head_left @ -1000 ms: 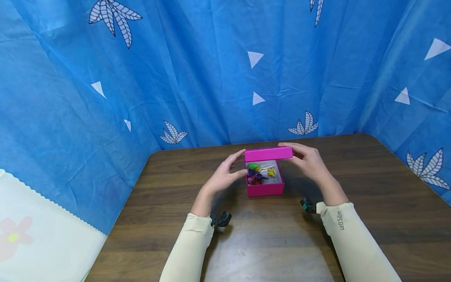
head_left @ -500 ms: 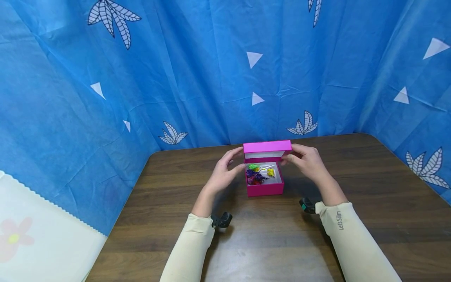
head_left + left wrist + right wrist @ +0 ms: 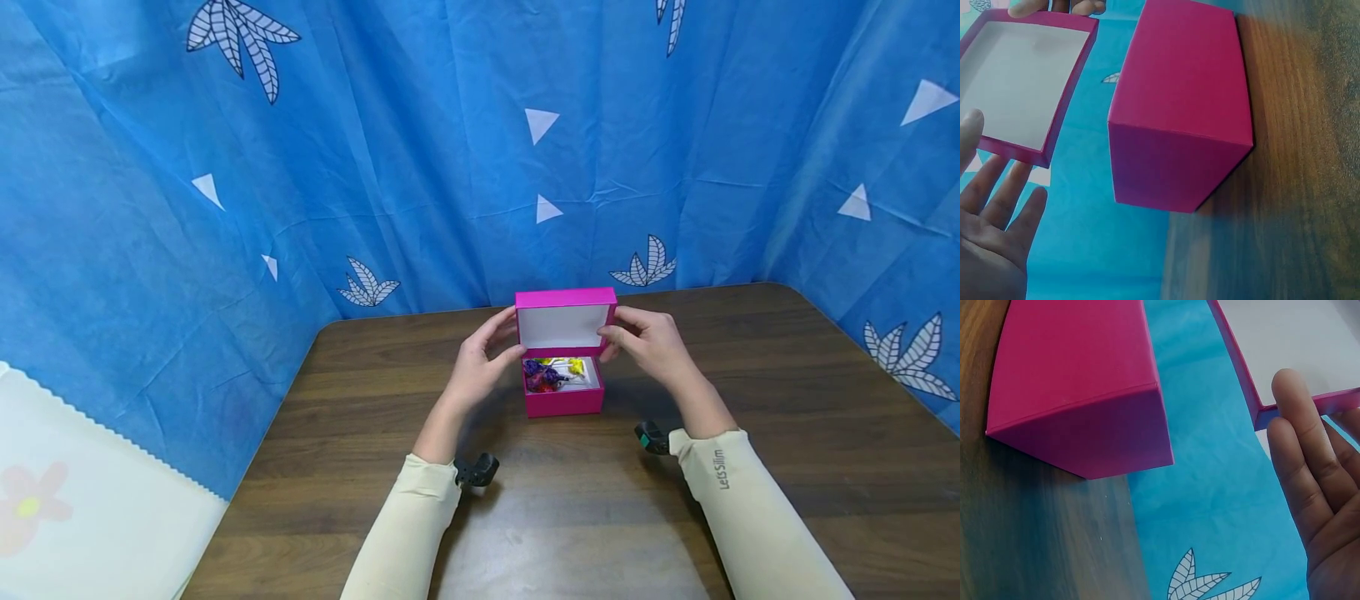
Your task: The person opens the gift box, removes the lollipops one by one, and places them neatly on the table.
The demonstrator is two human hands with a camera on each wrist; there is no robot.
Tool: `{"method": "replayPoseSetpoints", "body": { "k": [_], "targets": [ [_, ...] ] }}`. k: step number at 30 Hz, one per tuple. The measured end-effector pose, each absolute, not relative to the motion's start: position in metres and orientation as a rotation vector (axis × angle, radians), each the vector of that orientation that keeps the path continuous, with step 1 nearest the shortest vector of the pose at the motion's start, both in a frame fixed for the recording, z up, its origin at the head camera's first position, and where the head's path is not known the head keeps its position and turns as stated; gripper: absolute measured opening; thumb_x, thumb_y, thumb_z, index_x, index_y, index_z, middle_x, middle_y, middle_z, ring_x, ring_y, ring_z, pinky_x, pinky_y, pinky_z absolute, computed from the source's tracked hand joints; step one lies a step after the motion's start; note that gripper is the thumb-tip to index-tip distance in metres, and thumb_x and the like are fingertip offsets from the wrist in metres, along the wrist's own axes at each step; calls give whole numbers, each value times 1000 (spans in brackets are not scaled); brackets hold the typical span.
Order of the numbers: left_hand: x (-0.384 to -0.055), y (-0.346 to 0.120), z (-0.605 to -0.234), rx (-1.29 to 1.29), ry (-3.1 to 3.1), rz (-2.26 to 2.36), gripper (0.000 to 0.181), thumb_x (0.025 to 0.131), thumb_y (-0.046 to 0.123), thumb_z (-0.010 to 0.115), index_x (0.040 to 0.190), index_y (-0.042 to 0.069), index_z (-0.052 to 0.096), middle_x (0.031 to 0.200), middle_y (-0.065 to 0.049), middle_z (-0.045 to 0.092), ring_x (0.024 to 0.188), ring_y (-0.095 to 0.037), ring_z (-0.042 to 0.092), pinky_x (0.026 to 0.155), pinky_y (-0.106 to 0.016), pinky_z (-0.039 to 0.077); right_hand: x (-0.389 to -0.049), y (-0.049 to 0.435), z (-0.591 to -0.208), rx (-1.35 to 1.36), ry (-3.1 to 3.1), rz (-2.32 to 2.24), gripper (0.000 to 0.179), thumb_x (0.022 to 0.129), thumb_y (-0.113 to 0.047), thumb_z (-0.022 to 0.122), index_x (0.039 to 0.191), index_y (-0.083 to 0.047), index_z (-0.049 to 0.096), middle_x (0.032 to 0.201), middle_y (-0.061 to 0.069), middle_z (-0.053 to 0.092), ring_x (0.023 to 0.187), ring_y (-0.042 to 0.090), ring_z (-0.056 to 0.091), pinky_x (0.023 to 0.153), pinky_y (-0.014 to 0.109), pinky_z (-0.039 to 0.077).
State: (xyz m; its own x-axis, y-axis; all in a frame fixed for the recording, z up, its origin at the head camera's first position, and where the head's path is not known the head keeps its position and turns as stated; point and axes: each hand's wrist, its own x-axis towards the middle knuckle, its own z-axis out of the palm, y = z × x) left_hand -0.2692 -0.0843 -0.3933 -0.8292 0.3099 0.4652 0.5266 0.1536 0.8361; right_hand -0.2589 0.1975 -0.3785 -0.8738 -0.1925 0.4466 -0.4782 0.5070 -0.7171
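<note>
A pink box (image 3: 564, 405) stands without its lid on the table. Inside are several small purple, red and yellow pieces (image 3: 546, 375) with thin white sticks, like wrapped lollipops. Above the box's back part, the matching box lid (image 3: 564, 327) is raised on edge, its white inside facing me. My left hand (image 3: 474, 367) holds the lid's left side, thumb in front and fingers behind. My right hand (image 3: 656, 348) grips the opposite side. In the right wrist view, one finger overlaps the white inside of the lid (image 3: 1297, 337) near its corner.
The box and hands are over a brown wood-grain table (image 3: 360, 467). Right behind its far edge hangs a blue patterned curtain (image 3: 450, 167). A pale cloth with a flower print (image 3: 90, 492) lies at the left. Small black cameras (image 3: 477, 470) are strapped to both wrists.
The lid has tilted up from nearly flat, so its white inside now shows fully and its lower edge covers the back of the contents. Both hands have turned with it.
</note>
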Motion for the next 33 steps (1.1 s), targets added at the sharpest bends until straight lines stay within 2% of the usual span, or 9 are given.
{"method": "replayPoseSetpoints", "body": {
  "k": [6, 12, 22, 25, 29, 33],
  "targets": [
    [-268, -82, -393, -801, -2254, -1703, 52, 93, 2, 68, 142, 1, 52, 132, -22, 64, 116, -35, 66, 98, -45, 55, -259, 197, -378, 554, -2468, 1323, 27, 96, -22, 68, 113, -2, 70, 78, 14, 74, 60, 10, 71, 68, 18, 56],
    [-267, -82, -392, -799, -2236, -1714, 50, 93, 2, 67, 141, -1, 53, 129, -23, 66, 116, -35, 66, 97, -43, 56, -259, 197, -378, 558, -2475, 1359, 29, 96, -22, 67, 116, 0, 68, 80, 17, 73, 59, 10, 70, 64, 21, 58],
    [-266, -82, -391, -747, -2216, -1809, 50, 94, 7, 68, 142, 6, 54, 124, -21, 68, 108, -32, 69, 87, -32, 60, -260, 198, -380, 547, -2481, 1336, 35, 97, -24, 66, 123, -1, 65, 81, 17, 71, 57, 13, 67, 60, 25, 58],
    [-267, -82, -392, -709, -2202, -1903, 51, 94, 8, 68, 143, 10, 53, 125, -20, 68, 105, -30, 71, 85, -34, 61, -259, 197, -379, 538, -2477, 1313, 38, 97, -24, 66, 127, -1, 64, 83, 16, 71, 58, 13, 65, 59, 25, 58],
    [-268, -81, -391, -641, -2182, -2013, 53, 94, 9, 68, 144, 14, 52, 124, -21, 68, 101, -30, 72, 83, -42, 61, -260, 196, -378, 530, -2459, 1341, 48, 97, -23, 67, 137, 0, 58, 98, 22, 72, 61, 12, 65, 60, 23, 58],
    [-268, -81, -389, -574, -2167, -2080, 55, 94, 9, 68, 146, 17, 50, 123, -23, 68, 101, -32, 72, 85, -49, 59, -260, 196, -377, 521, -2451, 1380, 57, 97, -24, 67, 148, -8, 48, 121, 24, 69, 66, 10, 66, 65, 22, 59]
  ]
}}
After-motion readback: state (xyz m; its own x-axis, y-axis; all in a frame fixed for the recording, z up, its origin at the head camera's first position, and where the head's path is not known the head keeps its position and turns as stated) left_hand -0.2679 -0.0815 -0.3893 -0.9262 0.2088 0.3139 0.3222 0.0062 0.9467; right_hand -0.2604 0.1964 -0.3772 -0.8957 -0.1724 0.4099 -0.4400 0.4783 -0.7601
